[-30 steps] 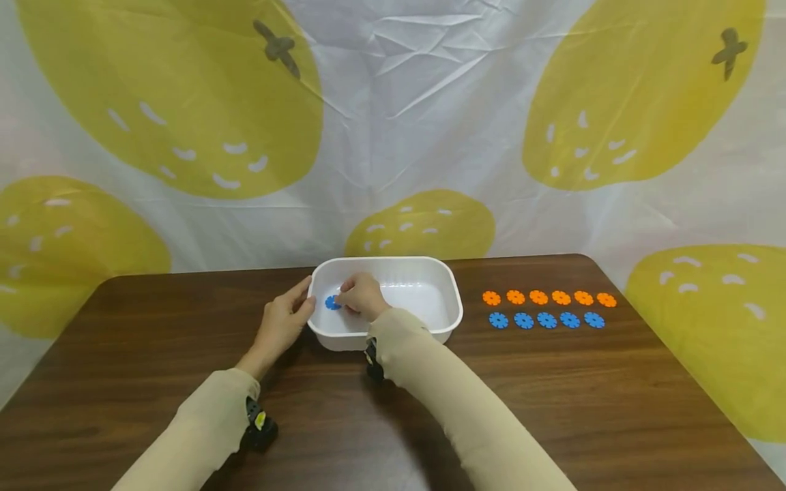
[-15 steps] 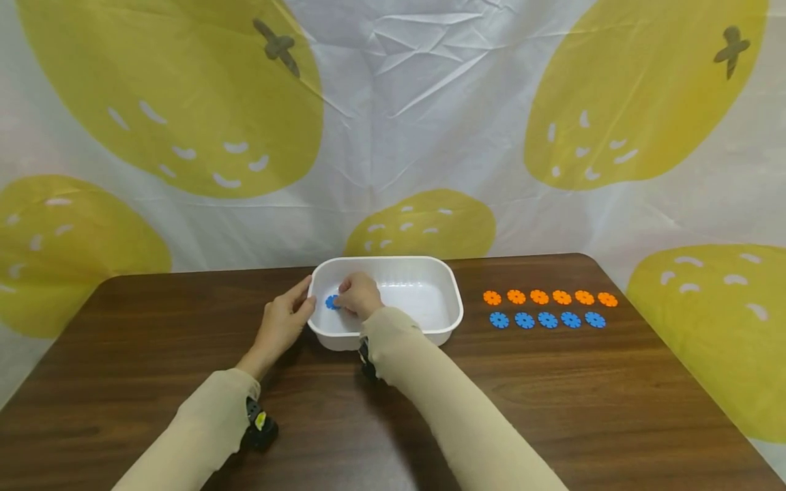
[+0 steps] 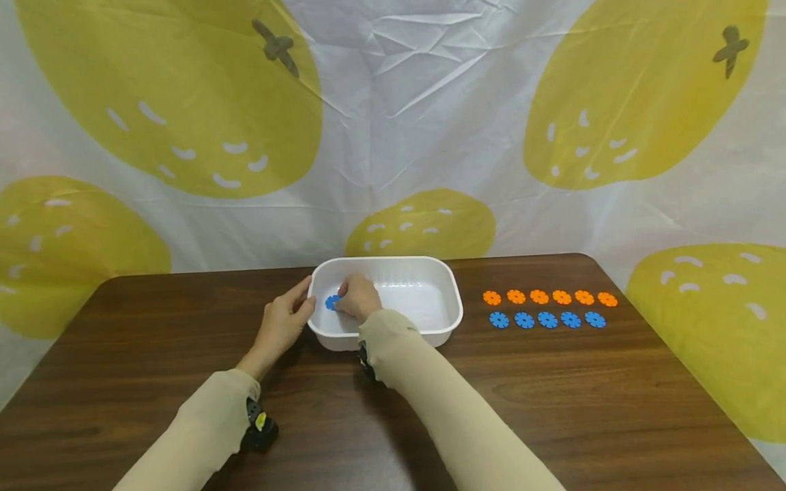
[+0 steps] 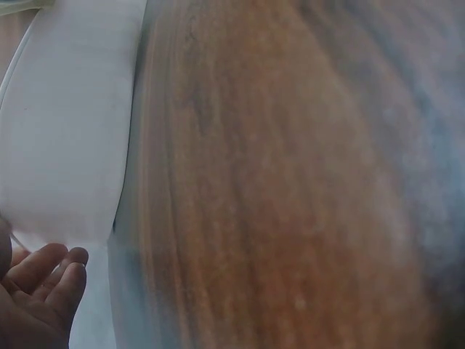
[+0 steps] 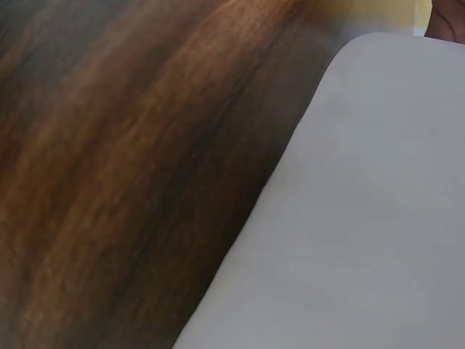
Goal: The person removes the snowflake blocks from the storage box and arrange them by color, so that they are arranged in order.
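A white plastic basin [image 3: 424, 310] stands on the brown table near its back edge. My left hand [image 3: 284, 324] holds the basin's left end, thumb at the rim and fingers along the outer wall; the left wrist view shows those fingers [image 4: 62, 280] against the wall. Inside the basin, my right hand [image 3: 359, 297] pinches a blue notched plastic disc [image 3: 331, 302] at its right side, close over the basin floor near the left end. Part of the disc is hidden behind the fingertips. In the right wrist view the basin's outer wall [image 5: 363, 203] hides the right hand.
Right of the basin lie two rows of similar discs: several orange discs [image 3: 539, 297] at the back, several blue discs [image 3: 547, 320] in front. A white curtain [image 3: 417, 136] with yellow fruit prints hangs behind the table [image 3: 583, 389].
My right hand and forearm have shifted slightly left inside the basin, staying at the blue disc. My left hand has kept its place on the basin's end. The disc rows are unchanged.
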`<state>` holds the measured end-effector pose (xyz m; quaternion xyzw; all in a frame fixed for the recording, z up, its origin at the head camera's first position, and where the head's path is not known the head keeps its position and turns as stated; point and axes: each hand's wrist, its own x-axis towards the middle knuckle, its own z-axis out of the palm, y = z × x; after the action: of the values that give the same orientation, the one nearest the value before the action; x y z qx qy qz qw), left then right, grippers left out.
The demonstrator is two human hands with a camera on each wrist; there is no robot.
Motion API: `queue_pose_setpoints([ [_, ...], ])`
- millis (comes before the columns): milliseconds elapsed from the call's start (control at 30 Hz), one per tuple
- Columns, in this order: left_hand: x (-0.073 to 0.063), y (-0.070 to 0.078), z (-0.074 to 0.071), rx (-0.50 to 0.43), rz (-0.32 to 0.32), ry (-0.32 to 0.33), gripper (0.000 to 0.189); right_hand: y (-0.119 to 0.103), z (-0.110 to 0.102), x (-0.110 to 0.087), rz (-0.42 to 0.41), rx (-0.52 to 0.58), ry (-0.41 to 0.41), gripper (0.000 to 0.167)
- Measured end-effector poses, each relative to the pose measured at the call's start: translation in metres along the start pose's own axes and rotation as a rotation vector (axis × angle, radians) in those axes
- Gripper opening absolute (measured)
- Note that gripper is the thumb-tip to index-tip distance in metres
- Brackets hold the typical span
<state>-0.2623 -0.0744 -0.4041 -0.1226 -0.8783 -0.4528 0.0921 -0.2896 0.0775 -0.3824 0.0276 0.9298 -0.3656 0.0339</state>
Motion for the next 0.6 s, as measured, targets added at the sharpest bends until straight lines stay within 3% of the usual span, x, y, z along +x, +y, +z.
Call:
queue_pose_setpoints([
  [300, -0.0006, 0.0018, -0.0007, 0.002, 0.012, 0.013, 0.047, 0.0016, -0.0006, 0.0008, -0.006, 0.014, 0.006, 0.018],
  [600, -0.0011, 0.0023, -0.0006, 0.005, 0.016, 0.008, 0.047, 0.0047, -0.0034, 0.0013, -0.01, 0.107, 0.008, 0.016],
])
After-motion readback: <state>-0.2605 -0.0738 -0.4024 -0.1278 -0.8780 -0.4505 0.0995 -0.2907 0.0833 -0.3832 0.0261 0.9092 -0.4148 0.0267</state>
